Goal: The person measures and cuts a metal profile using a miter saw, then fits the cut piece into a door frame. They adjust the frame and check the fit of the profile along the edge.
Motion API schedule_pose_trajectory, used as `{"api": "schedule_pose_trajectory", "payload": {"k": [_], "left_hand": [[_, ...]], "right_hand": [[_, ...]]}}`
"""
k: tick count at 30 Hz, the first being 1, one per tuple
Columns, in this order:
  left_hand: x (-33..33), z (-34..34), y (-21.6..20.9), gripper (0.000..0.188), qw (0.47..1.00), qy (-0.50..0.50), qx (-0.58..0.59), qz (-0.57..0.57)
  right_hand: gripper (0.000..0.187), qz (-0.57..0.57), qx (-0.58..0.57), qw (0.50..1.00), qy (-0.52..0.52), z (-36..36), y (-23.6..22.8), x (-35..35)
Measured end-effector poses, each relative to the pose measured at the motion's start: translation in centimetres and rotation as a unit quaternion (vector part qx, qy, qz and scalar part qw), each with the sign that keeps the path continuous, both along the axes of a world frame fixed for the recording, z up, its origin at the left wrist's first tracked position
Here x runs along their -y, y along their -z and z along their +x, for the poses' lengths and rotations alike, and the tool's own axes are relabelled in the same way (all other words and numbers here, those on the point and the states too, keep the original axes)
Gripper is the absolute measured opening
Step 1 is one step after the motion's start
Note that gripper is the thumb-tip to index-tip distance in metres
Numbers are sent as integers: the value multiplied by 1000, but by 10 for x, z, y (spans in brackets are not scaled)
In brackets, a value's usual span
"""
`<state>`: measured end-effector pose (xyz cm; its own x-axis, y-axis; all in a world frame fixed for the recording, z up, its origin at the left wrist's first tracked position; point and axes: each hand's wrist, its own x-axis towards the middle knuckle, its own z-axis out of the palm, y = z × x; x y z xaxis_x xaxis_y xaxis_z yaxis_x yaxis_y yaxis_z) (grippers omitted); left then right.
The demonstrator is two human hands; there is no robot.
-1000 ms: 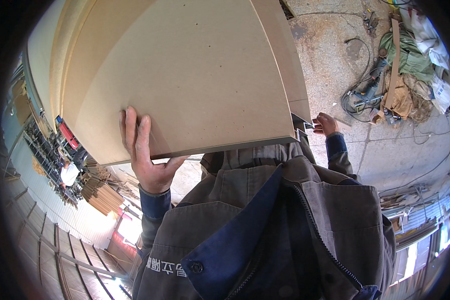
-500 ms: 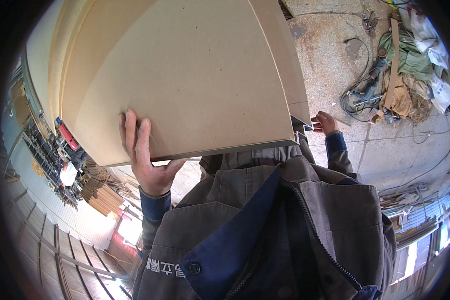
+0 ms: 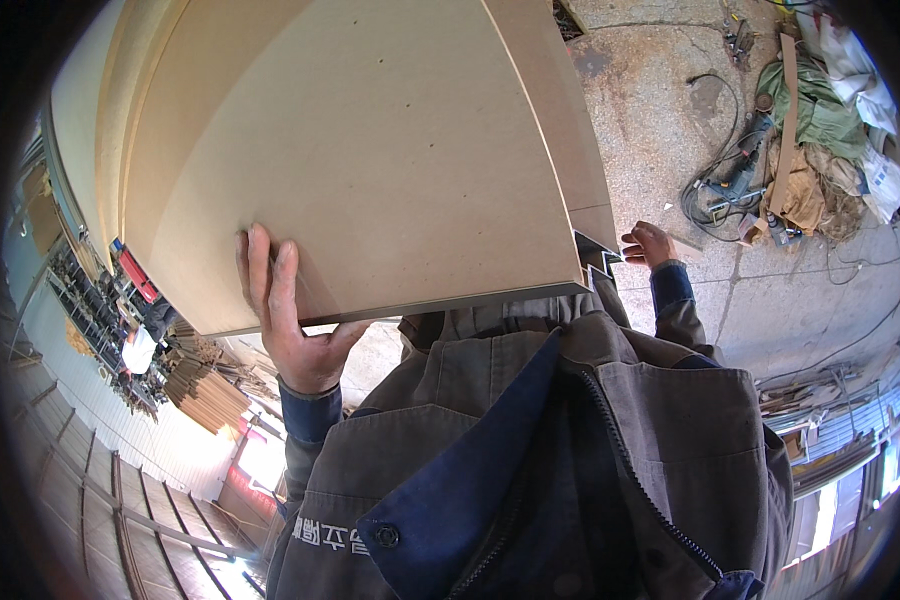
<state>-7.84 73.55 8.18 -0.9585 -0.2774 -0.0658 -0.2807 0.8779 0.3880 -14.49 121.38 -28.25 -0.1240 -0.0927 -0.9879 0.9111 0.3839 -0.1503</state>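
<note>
A large tan board panel [image 3: 370,160] with a dark metal edge strip fills the upper middle and ends in front of my body. My left hand [image 3: 295,320] grips its near edge, with spread fingers lying on the top face and the thumb at the edge. At the panel's near right corner, the open end of a metal channel [image 3: 598,255] shows. Just right of that corner is my right hand [image 3: 652,243], its fingers loosely bent and slightly apart, tips toward the channel. I see nothing held in it, and a narrow gap separates it from the panel.
On the concrete floor [image 3: 660,120] at the right lie a corded power tool [image 3: 740,180], a long wood strip [image 3: 786,120], green cloth [image 3: 820,110] and white sacks [image 3: 850,70]. Stacked boards [image 3: 205,390] and another person [image 3: 138,348] are at the far left.
The panel's right side and near corner have shifted slightly left, widening the gap to my right hand. Both hands stay almost where they were.
</note>
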Motion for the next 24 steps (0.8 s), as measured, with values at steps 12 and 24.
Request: {"api": "schedule_pose_trajectory", "payload": {"k": [12,24], "left_hand": [[-1,-1,0,104,1000,2,0,-4],[2,2,2,105,1000,5,-2,-9]], "right_hand": [[45,-4,2,1000,3,3,6,-2],[44,-1,-5,1000,18,5,4,0]]}}
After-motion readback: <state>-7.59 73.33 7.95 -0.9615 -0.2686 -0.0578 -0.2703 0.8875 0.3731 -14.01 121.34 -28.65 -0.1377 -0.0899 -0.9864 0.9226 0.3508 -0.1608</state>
